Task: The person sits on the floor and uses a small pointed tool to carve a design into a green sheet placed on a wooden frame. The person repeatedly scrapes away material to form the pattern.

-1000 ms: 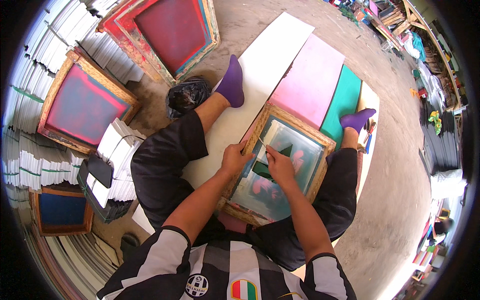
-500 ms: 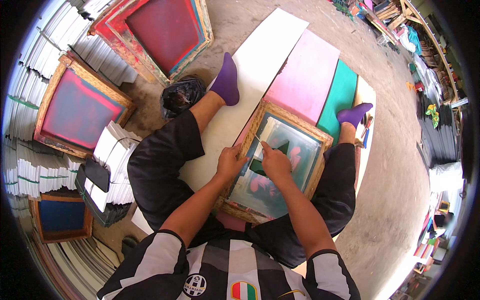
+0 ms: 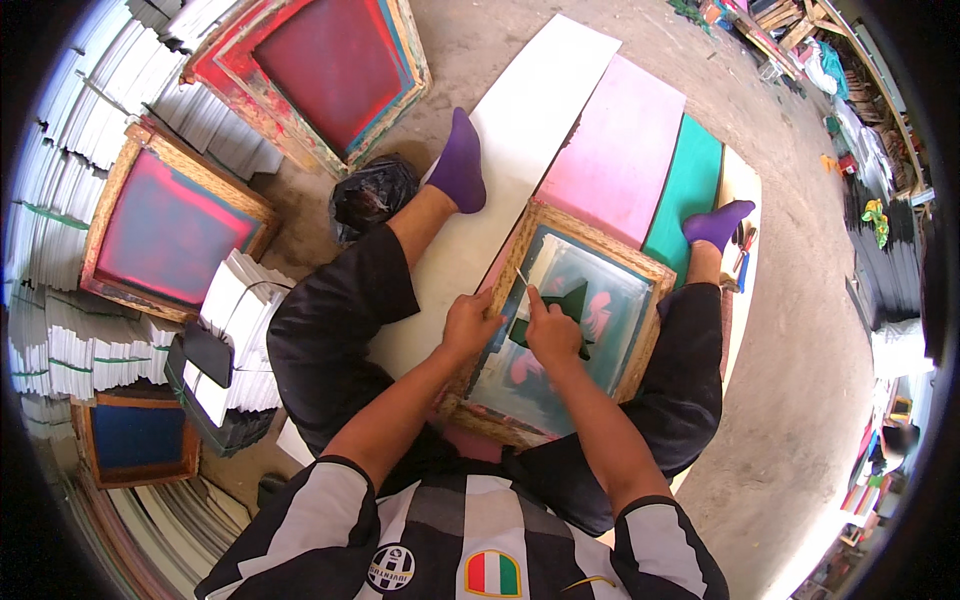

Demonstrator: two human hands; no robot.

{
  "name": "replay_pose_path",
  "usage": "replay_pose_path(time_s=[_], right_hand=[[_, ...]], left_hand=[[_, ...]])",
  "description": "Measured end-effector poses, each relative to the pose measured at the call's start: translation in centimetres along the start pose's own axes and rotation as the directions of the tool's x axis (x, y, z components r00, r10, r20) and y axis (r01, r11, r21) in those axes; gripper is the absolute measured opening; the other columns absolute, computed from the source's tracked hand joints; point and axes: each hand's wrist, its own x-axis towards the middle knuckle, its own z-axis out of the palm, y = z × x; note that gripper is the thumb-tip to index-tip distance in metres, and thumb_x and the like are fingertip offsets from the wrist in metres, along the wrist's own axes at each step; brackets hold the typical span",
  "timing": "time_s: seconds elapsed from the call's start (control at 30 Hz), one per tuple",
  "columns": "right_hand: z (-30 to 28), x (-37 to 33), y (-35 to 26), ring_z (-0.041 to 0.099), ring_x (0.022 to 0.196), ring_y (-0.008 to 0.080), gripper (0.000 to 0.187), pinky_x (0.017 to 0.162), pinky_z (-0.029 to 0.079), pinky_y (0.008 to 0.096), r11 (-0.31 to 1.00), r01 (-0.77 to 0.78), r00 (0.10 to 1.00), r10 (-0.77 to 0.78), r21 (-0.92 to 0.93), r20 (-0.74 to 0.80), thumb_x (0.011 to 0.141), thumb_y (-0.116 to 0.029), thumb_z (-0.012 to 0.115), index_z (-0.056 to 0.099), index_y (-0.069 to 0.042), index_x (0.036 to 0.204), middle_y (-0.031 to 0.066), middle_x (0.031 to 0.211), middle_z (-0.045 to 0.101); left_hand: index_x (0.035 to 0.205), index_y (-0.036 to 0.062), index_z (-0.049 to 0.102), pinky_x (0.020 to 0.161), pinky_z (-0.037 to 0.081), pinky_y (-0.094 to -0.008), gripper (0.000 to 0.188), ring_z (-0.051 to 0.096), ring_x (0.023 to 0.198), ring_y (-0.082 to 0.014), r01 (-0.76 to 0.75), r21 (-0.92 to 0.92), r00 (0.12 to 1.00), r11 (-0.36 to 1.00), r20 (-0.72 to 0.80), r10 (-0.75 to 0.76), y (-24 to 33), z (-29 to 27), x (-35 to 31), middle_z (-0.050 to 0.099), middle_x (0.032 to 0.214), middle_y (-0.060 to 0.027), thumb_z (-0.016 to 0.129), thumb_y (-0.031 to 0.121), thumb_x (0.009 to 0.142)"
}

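Note:
A wooden screen-printing frame lies tilted between my legs, its pale mesh marked with teal and pink shapes. My left hand is closed on the frame's left rail. Over the mesh, my right hand pinches a thin whitish stick-like tool, which points toward the upper left of the frame. Its exact kind is too small to make out. A dark green angular piece shows around and partly under my right hand. I cannot tell whether it lies on the mesh or shows through it.
White, pink and green boards lie under my feet. Pliers rest by my right foot. Other printing frames, a black plastic bag and stacked white sheets stand at the left.
The whole view has shifted slightly. My right hand has moved a little toward me over the mesh, and more of the dark green piece shows. My left hand stays on the rail.

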Motion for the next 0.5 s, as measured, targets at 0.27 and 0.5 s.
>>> replay_pose_path(time_s=[0.27, 0.5], right_hand=[[6.0, 3.4, 5.0, 0.069, 0.068, 0.0365, 0.033, 0.064, 0.053, 0.0484, 0.759, 0.174, 0.978, -0.06, 0.627, -0.2, 0.102, -0.024, 0.058, 0.071, -0.023, 0.132, 0.0173, 0.083, 0.073], [1.9, 1.1, 2.7, 0.073, 0.09, 0.0409, 0.038, 0.081, 0.056, 0.0526, 0.985, 0.107, 0.987, -0.088, 0.133, -0.135, 0.103, -0.026, 0.055, 0.064, -0.023, 0.14, 0.0253, 0.096, 0.073]], left_hand=[[0.13, -0.0075, 0.064, 0.076, 0.054, -0.0462, 0.071, 0.069, 0.083, -0.0398, -0.025, 0.111, 0.999, 0.993, -0.03, 0.029, 0.2, 0.7, 0.3, 0.07, 0.086, -0.0254, 0.086, 0.029, 0.074], [0.116, -0.0086, 0.068, 0.076, 0.054, -0.0491, 0.054, 0.069, 0.083, -0.0421, 0.04, 0.001, 0.999, 0.999, -0.008, -0.04, 1.2, 0.0, 0.2, 0.07, 0.085, -0.0258, 0.084, 0.022, 0.074]])
